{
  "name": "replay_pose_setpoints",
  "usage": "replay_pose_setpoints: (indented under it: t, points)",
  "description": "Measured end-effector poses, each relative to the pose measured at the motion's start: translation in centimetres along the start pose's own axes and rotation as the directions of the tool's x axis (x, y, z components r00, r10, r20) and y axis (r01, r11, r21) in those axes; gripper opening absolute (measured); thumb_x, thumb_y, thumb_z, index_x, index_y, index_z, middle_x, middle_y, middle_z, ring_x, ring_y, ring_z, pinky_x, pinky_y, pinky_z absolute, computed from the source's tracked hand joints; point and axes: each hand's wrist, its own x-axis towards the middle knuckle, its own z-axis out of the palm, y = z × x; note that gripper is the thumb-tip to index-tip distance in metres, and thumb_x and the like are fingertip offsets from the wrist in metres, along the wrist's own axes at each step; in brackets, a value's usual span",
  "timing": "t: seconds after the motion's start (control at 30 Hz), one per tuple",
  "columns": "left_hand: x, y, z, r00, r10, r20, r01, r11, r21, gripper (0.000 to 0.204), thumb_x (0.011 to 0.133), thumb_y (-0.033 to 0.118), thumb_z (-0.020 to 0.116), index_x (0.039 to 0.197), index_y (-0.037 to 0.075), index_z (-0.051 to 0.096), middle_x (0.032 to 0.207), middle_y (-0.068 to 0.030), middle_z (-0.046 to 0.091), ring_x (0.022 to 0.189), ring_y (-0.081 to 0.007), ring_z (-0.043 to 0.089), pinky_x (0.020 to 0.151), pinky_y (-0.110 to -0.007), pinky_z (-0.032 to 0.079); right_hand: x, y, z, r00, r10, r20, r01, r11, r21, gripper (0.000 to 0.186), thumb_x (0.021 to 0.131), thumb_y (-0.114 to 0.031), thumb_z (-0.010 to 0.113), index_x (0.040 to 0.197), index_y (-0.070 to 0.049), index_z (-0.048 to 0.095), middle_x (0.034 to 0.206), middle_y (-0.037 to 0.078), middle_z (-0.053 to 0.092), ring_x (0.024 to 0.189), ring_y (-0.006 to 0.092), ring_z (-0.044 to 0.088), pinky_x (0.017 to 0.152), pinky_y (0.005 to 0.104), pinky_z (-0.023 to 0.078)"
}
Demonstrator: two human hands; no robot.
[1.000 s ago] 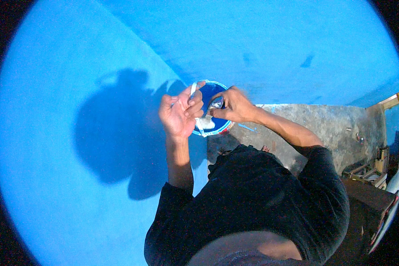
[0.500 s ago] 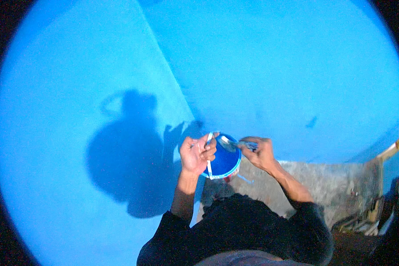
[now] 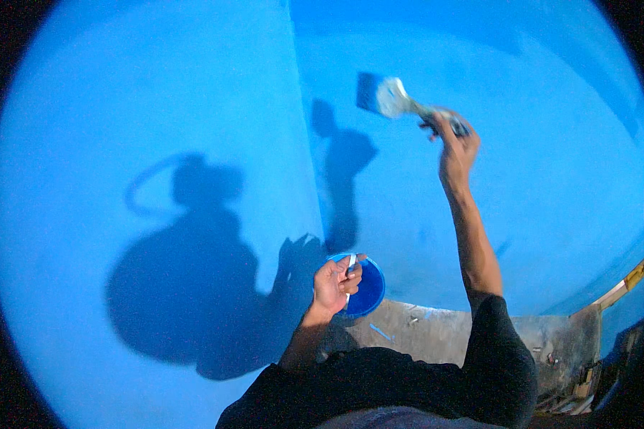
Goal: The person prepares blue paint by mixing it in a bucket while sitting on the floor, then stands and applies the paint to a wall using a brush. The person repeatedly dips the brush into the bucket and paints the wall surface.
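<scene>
Right hand (image 3: 456, 146) grips paintbrush (image 3: 401, 102), bristles up-left against blue wall (image 3: 522, 186); left hand (image 3: 334, 284) clasps paint pot (image 3: 368, 289) below.

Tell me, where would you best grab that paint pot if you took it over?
Probably by the rim of the small blue paint pot, coming from the right, since the left hand already pinches the near-left edge. The right hand holds the brush up at the wall.
</scene>
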Motion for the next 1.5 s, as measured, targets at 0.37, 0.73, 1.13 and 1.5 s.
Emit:
replay_pose_setpoints:
  t: [0.37, 0.73, 1.13, 1.5]
  points:
    - [0.4, 0.3, 1.1, 0.974, 0.045, -0.22, 0.009, 0.971, 0.239, 0.054, 0.086, 0.031, 0.036, 0.125, -0.005, 0.049, 0.087, -0.0068, 0.048, 0.059, -0.0126, 0.04, 0.051, -0.024, 0.031, 12.7, 5.4, 12.7, 0.995, -0.1, 0.005, 0.1, 0.995, -0.015, 0.023, 0.085, -0.022, 0.069, 0.091, 0.0, 0.072, 0.079, 0.01, 0.072, 0.071, 0.0159, 0.069, 0.061, 0.0282, 0.052]
    - [2.4, 1.2, -2.7, 0.992, -0.094, 0.083, 0.09, 0.994, 0.054, 0.059, 0.077, 0.032, 0.041, 0.124, -0.003, 0.049, 0.074, 0.0005, 0.038, 0.05, -0.0065, 0.027, 0.049, -0.022, 0.024, 11.4, -0.2, -5.9, 0.869, -0.441, -0.225, 0.251, 0.785, -0.566, 0.02, 0.087, -0.023, 0.069, 0.09, -0.003, 0.073, 0.074, 0.005, 0.072, 0.061, 0.0102, 0.063, 0.055, 0.0255, 0.049]
    - [2.7, 0.3, -4.4, 0.993, -0.109, -0.043, 0.112, 0.992, 0.066, 0.066, 0.074, 0.033, 0.044, 0.127, -0.006, 0.046, 0.075, -0.0001, 0.039, 0.052, -0.0082, 0.029, 0.049, -0.022, 0.025, 8.6, 5.3, 8.6, 0.677, -0.725, 0.128, 0.428, 0.246, -0.87, 0.013, 0.073, -0.018, 0.067, 0.079, -0.009, 0.06, 0.069, 0.013, 0.062, 0.054, 0.0307, 0.061, 0.044, 0.0437, 0.047]
    - [3.0, 0.1, -3.1, 0.982, 0.016, -0.187, 0.063, 0.912, 0.406, 0.07, 0.071, 0.037, 0.046, 0.126, -0.006, 0.046, 0.074, -0.0002, 0.039, 0.053, -0.0092, 0.031, 0.049, -0.024, 0.026, 11.0, 6.9, 12.3, 0.962, -0.273, -0.025, 0.209, 0.789, -0.577, 0.019, 0.079, -0.025, 0.068, 0.084, -0.008, 0.073, 0.072, 0.015, 0.069, 0.065, 0.0278, 0.068, 0.057, 0.037, 0.052]
